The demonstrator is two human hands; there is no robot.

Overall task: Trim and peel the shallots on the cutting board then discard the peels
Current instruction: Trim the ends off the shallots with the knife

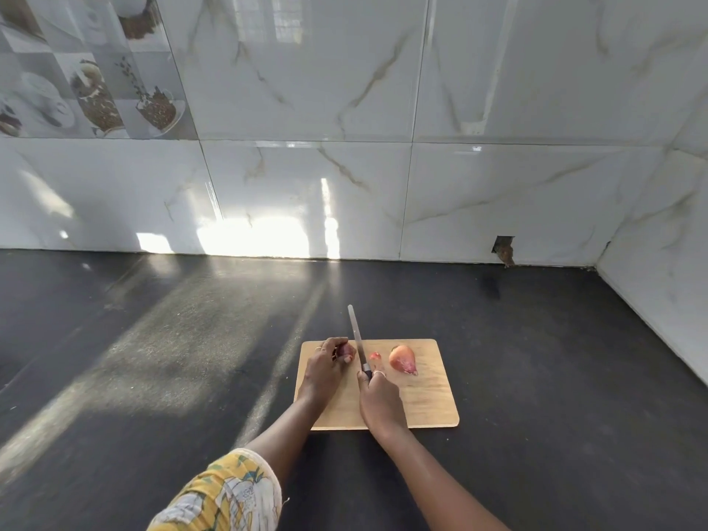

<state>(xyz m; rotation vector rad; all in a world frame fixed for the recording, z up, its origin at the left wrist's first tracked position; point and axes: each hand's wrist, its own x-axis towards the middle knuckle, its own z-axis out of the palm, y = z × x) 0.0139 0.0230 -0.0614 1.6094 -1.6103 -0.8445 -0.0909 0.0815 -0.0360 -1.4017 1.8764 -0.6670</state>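
Shallot (346, 351) was pinned at the cutting board's (429, 400) far-left corner, left hand (325, 367) curled over it, likely to stop roll under the blade. Long axis was judged left-right along the board, one end toward the knife (358, 339); mostly hidden by the grip. Knife was gripped by the right hand (379, 400), blade pointing past the board's far edge. Trimmed end (375, 356) was left mid-board. Second shallot (402, 359) was laid board-right, tip aimed at the near-right corner.

Pale rectangular wooden cutting board (421, 400), smooth, matt; black speckled countertop (153, 358), matt, grainy; white veined wall tiles (306, 90), glossy; slim metal knife blade (356, 335); yellow patterned cloth sleeve (226, 492).
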